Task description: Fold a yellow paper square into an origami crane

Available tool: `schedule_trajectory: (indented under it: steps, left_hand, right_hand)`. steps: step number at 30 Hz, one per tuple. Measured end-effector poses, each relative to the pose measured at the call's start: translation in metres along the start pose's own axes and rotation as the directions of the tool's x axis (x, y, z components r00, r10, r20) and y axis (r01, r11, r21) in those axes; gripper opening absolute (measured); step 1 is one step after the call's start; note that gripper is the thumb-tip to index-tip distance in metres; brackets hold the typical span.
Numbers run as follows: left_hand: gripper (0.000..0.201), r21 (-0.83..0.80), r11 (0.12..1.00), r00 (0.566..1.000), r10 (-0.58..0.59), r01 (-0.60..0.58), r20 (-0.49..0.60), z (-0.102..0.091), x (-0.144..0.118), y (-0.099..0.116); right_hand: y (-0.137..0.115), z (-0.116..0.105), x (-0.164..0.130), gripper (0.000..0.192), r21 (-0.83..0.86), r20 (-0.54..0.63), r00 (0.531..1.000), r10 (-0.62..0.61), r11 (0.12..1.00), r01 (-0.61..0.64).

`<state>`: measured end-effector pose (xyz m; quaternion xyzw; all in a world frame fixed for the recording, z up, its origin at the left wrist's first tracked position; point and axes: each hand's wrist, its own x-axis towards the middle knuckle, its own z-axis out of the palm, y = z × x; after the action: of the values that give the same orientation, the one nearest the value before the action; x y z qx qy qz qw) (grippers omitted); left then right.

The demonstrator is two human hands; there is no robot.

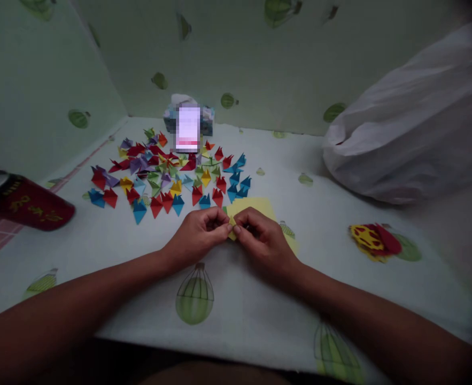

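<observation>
My left hand point(199, 234) and my right hand point(262, 239) meet over the table, both pinching a small yellow paper piece point(231, 229) between fingertips. A stack of yellow paper sheets point(252, 206) lies just behind my hands. Beyond it spreads a pile of several folded paper pieces point(167, 174) in red, blue, yellow, green and purple.
A red can point(23, 200) lies on its side at the left. A lit phone point(188, 128) leans against a tissue box at the back. A white plastic bag point(412, 123) sits at the right, and a red and yellow paper item point(374, 241) lies near it.
</observation>
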<state>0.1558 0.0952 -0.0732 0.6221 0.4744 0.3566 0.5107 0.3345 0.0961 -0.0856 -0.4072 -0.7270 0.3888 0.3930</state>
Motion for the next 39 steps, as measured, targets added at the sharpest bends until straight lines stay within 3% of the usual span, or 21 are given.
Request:
schedule_trajectory:
  steps: [8,16,28,39]
  left_hand:
    - [0.011,0.116,0.991,0.998,0.065,-0.064,-0.007,0.0018,-0.0026,0.0028]
    - [0.012,0.084,0.993,0.995,0.077,-0.082,0.069,0.0003,-0.0025,0.0052]
    - [0.018,-0.098,0.989,0.993,-0.108,0.112,0.046,0.0013,0.0005,0.0037]
    - [0.012,0.044,0.999,1.000,0.011,-0.011,0.003,0.0007,0.0006,0.0033]
  right_hand:
    - [-0.0005,0.0012,-0.0009,0.016,-0.052,-0.007,0.986,-0.165,0.985,0.165]
    - [-0.0018,-0.0013,0.0012,0.021,-0.027,0.039,0.994,-0.100,0.994,0.101]
    - [-0.0013,-0.0015,0.0016,0.015,-0.045,0.032,0.998,-0.047,0.998,0.049]
    - [0.0009,-0.0007,0.0007,0.013,-0.079,0.031,0.996,-0.079,0.994,0.081]
